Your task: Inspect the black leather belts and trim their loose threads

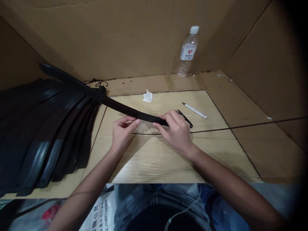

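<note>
A long, curved black strip [115, 105] slants across the view, its far end raised over the pile on the left. My left hand [121, 131] pinches its lower edge near a seam, thumb and fingers closed. Around the near end, my right hand [176, 130] is closed, hiding the strip's tip. A thin black cord [211, 131] runs from below the strip, past my right hand, and off to the right. Just behind my right hand lie small black thread snips [185, 118], partly covered by it.
Several similar black strips [48, 128] are piled on the left. A white pencil-like stick [195, 110] and a crumpled white paper [147, 96] lie on the wooden board [156, 160]. A plastic bottle [187, 54] stands by the cardboard back wall [120, 41]; tangled black cord [97, 82] lies behind the pile.
</note>
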Available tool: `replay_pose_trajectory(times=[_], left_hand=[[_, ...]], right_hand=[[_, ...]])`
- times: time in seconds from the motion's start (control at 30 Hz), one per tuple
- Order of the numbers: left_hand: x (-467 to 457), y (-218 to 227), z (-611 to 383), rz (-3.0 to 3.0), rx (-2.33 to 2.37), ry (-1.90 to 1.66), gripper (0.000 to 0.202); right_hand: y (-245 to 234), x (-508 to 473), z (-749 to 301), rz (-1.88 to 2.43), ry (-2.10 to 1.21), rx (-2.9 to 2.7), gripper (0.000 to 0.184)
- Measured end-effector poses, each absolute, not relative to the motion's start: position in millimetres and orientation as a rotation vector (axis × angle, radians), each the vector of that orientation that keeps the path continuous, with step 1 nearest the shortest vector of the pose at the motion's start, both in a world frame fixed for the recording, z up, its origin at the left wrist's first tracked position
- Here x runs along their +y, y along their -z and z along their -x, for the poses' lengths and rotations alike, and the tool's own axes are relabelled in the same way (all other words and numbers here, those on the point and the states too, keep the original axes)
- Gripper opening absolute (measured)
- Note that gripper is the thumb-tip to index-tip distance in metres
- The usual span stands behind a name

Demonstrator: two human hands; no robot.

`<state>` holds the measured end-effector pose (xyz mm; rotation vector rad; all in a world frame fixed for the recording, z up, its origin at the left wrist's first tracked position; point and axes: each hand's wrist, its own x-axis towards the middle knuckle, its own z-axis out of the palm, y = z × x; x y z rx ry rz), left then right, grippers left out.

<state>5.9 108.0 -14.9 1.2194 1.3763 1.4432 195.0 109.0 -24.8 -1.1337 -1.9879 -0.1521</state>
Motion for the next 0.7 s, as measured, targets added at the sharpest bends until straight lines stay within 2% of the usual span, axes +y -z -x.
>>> replay_pose_trajectory(times=[0.1, 0.17, 0.3, 0.43, 0.53, 0.63, 0.7], left_hand=[[109.0, 18.0, -5.7, -1.218, 1.34, -1.39, 0.031], [109.3, 19.1, -4.7, -1.233, 1.304, -1.374, 0.031], [108.9, 18.9, -2.3, -1.227, 1.234, -1.356, 0.041], [109.0, 17.5, -2.2, -1.097, 1.217, -1.519, 0.022], [109.3, 15.3, -3.7, -0.924, 1.159, -1.55, 0.029], [108.6, 13.8, -5.4, -0.853, 1.042, -1.503, 0.036], [107.5, 14.0, -6.7, -0.86, 1.007, -1.466, 0.04]], right_hand=[[22.4, 107.1, -195.5, 1.175, 0.247, -2.034, 0.019], [20.9, 108.3, -197.4, 1.192, 0.198, -2.044, 0.016], [20.1, 116.1, -202.2, 1.187, -0.192, -2.052, 0.034], [21.5, 119.8, -199.0, 1.098, -0.701, -1.975, 0.029], [23.5, 116.6, -191.7, 1.088, -0.969, -1.853, 0.033], [26.2, 113.1, -186.2, 1.147, -1.075, -1.795, 0.038], [28.1, 112.0, -185.2, 1.215, -1.002, -1.801, 0.039]])
